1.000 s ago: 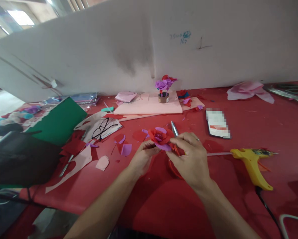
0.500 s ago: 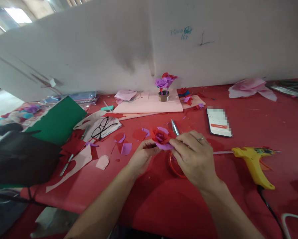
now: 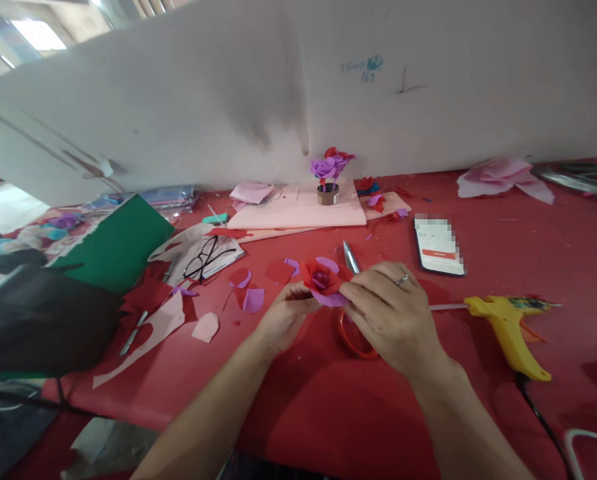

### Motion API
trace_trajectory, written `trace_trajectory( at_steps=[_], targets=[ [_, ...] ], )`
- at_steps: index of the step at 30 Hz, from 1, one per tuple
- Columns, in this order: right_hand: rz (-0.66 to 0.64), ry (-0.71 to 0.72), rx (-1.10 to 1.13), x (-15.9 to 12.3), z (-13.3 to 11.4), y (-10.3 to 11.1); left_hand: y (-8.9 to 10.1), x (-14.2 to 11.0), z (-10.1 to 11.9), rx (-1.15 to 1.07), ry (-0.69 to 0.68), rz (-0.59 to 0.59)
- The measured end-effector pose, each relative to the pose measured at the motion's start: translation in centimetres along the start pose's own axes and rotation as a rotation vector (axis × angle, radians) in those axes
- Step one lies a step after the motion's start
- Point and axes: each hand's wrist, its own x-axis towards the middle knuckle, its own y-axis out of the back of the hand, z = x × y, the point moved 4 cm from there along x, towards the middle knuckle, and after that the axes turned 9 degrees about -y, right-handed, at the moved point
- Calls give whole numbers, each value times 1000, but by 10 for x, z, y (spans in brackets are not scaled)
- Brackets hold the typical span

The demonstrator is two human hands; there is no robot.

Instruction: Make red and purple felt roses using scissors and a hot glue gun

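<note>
Between my hands is a paper flower [image 3: 322, 279] with red inner petals and purple outer ones. My left hand [image 3: 287, 319] grips it from the left and below, fingers closed. On the other side, my right hand [image 3: 391, 313] pinches a petal edge at the flower's right; its fingertips are partly hidden. Beneath my right hand lies a pair of scissors [image 3: 349, 257], blades pointing away and a red handle loop showing. Cut red and purple petals [image 3: 253, 300] lie left of the flower.
A yellow glue gun [image 3: 511, 327] with a black cord lies at right, near a phone [image 3: 439, 245]. Behind stands a small pot [image 3: 328, 195] of paper flowers on pink sheets [image 3: 293, 212]. Eyeglasses [image 3: 207, 259], paper scraps and a green board [image 3: 113, 250] occupy the left.
The flower has tilted slightly, and my right hand has shifted a little at its edge. More of the scissors' red handle shows. Both hands keep their hold.
</note>
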Motion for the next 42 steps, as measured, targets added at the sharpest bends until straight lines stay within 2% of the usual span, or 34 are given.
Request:
trace_trajectory(
  at_steps=[6, 19, 22, 25, 29, 32, 36, 39, 42],
  targets=[
    [21, 44, 22, -2, 0, 2, -3, -1, 3, 15, 33, -5],
    [144, -106, 292, 4, 0, 12, -1, -2, 1, -65, -27, -59],
    [186, -226, 386, 3, 2, 14, 1, -2, 2, -71, -60, -7],
    [255, -410, 472, 0, 8, 15, 1, -3, 3, -80, -42, 47],
    [287, -589, 624, -6, 12, 11, -2, -3, 4, -114, -31, 62],
    [196, -737, 732, -10, 11, -1, -1, -3, 5, -140, -36, 84],
    [-102, -980, 1040, -18, 5, -31, 2, -1, 4, -108, -78, 96],
    [-85, -1094, 1235, -24, 4, -42, 3, 0, 2, -1, -124, 48],
    [-39, -1144, 1276, -25, 5, -43, 3, 0, 2, 149, -141, 17]
  ],
)
